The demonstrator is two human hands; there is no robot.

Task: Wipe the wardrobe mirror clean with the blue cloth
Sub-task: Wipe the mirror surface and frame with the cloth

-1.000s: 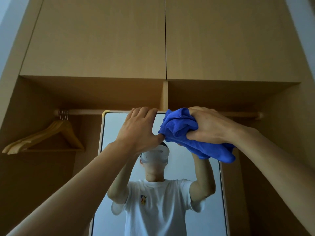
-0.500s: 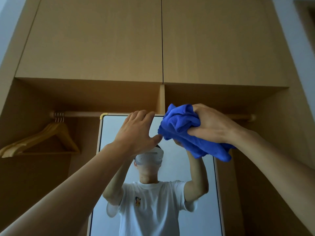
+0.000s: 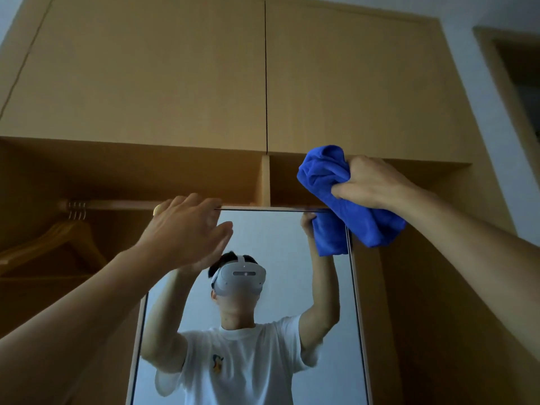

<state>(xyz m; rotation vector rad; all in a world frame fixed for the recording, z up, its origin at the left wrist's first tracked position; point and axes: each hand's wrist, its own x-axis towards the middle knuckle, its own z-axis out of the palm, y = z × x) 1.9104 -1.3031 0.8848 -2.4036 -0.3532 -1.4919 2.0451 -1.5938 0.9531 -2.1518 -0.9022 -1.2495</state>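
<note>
The tall wardrobe mirror (image 3: 280,238) stands in the open wardrobe and reflects a person in a white T-shirt. My right hand (image 3: 371,182) grips the bunched blue cloth (image 3: 336,194) at the mirror's top right corner, the cloth hanging over the right edge. My left hand (image 3: 187,229) is raised in front of the mirror's top left corner with fingers straight and together, holding nothing. Whether it touches the glass is unclear.
A wooden rail (image 3: 117,204) runs behind the mirror's top, with wooden hangers (image 3: 58,241) at the left. Closed upper cabinet doors (image 3: 175,71) sit above. A vertical divider (image 3: 265,182) splits the wardrobe. A doorway (image 3: 520,92) shows at the far right.
My right hand carried the cloth from the mirror's top middle to its top right corner. My left hand let go of the top edge and opened flat.
</note>
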